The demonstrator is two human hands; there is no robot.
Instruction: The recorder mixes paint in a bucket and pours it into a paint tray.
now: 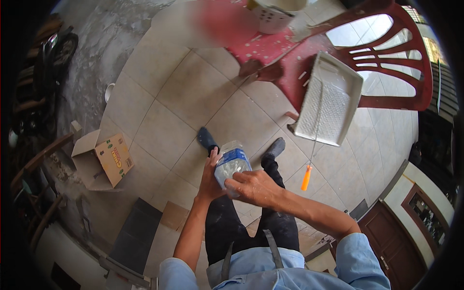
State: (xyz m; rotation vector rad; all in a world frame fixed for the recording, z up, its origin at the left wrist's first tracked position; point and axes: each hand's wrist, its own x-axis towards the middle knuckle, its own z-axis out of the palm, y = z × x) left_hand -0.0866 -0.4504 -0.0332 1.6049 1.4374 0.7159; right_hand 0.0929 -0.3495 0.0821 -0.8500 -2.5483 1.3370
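In front of my legs I hold a clear plastic bottle (233, 155) with a blue band. My left hand (209, 176) is closed against its left side, fingers along the plastic. My right hand (249, 186) is curled on the bottle's nearer part; its fingertips are partly hidden, so exactly what part they grip is unclear. To the right, a white textured paint tray (328, 101) lies on a paint-spattered red plastic chair (411, 58), with a long roller frame across it and its orange handle (306, 177) hanging beyond the tray's edge.
An open cardboard box (113, 159) lies at left. A white bucket (275, 19) stands at the top beside a blurred area. A motorbike (58, 55) is at far left, a wooden door (374, 237) at lower right. Tiled floor (164, 92) surrounds my feet.
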